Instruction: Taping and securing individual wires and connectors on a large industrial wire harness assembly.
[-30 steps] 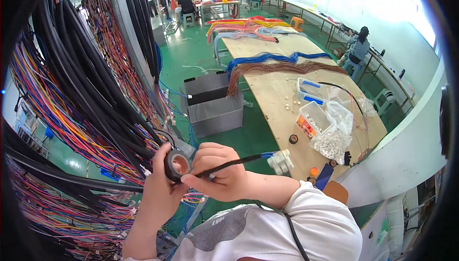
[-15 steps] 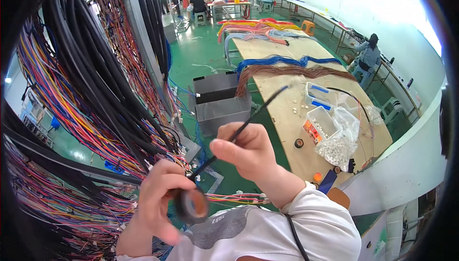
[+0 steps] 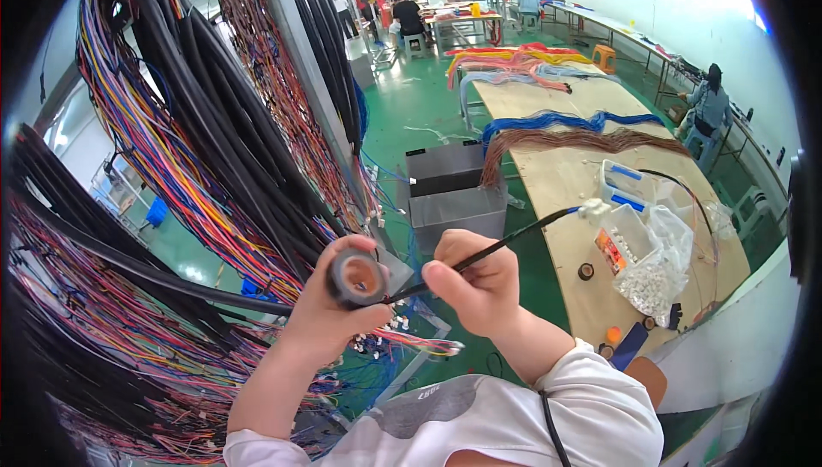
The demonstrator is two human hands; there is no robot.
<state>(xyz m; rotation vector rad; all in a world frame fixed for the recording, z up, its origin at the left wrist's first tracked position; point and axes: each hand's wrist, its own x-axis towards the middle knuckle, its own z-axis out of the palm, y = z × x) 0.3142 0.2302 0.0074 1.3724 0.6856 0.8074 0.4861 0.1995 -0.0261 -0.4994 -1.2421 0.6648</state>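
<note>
My left hand (image 3: 321,321) is closed around a roll of black tape (image 3: 370,288), its orange-brown core facing up toward me. Beside it, my right hand (image 3: 481,287) pinches a thin black-wrapped cable (image 3: 524,232) between thumb and fingers. The cable slants from the tape roll up to the right. A short blue part and blurred white connectors (image 3: 593,208) show at its far end. Below the hands, a few coloured wires (image 3: 419,343) stick out with a white connector at the tip.
Thick hanging bundles of coloured wires (image 3: 184,172) and black sleeves fill the left, beside a metal post (image 3: 312,73). A grey box (image 3: 458,214) stands on the floor ahead. The wooden table (image 3: 556,279) at right bears wire bundles, a bag of white connectors (image 3: 646,291) and another tape roll (image 3: 586,272). People sit farther off.
My left hand has turned and lifted the tape roll beside the cable. My right hand still pinches the cable, which lies flatter now. The whole view has shifted, moving the scene rightward.
</note>
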